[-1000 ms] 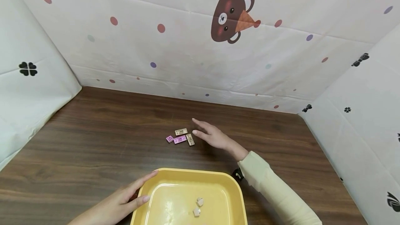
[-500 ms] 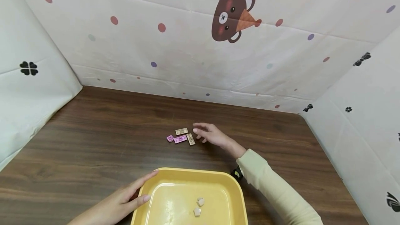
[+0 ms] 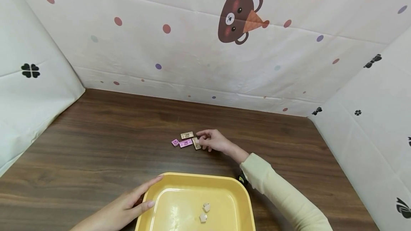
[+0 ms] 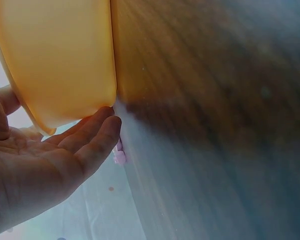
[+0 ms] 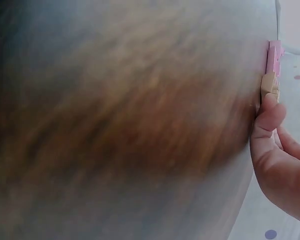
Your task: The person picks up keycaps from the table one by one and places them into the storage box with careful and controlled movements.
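My left hand (image 3: 120, 208) holds the left wall of a yellow tray (image 3: 205, 178), thumb over the rim and fingers along the outside, as the left wrist view also shows. My right hand (image 3: 218, 142), fingers bent, is at a small tan tile (image 3: 196, 144); a fingertip meets the tan tile (image 5: 269, 82) in the right wrist view, with another finger apart from it. Beside it lie a pink tile (image 3: 186, 143), a second tan tile (image 3: 187, 135) and a small pink square piece (image 3: 174, 142).
Two small pale pieces, one (image 3: 206, 207) above the other (image 3: 203, 218), lie in the tray. The dark wooden table (image 3: 112, 134) meets a patterned white sheet (image 3: 179, 52) at the back and white sheets at both sides.
My right hand has moved slightly left and down to the near tan tile, its fingers more bent than before. My left hand stays on the tray.
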Demonstrator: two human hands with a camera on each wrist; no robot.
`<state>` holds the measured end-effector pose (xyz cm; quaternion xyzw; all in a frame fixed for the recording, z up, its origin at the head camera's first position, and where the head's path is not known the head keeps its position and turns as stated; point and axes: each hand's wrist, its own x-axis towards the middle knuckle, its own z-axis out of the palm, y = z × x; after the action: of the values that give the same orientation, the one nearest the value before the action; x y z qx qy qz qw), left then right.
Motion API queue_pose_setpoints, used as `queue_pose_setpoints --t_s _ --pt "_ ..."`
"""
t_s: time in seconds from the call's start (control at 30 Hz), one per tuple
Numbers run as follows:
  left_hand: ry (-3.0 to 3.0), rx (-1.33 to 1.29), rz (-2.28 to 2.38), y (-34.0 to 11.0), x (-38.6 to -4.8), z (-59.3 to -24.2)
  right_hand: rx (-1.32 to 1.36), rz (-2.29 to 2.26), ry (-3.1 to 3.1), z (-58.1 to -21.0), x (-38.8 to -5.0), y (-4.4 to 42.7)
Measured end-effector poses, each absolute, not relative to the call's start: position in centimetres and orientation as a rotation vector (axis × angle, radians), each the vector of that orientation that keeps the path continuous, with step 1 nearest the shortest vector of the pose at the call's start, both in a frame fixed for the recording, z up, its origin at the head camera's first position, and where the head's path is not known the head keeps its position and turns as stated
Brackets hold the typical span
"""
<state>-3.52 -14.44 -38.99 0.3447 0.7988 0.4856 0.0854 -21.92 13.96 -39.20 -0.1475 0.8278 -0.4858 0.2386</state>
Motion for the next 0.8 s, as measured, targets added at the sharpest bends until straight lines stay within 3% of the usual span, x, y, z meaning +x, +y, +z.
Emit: queue_pose_setpoints --t_s 0.8 --pt "2.299 1.008 1.491 -14.51 -3.56 -39.01 -0.401 -1.094 2.441 -39.41 -22.09 13.11"
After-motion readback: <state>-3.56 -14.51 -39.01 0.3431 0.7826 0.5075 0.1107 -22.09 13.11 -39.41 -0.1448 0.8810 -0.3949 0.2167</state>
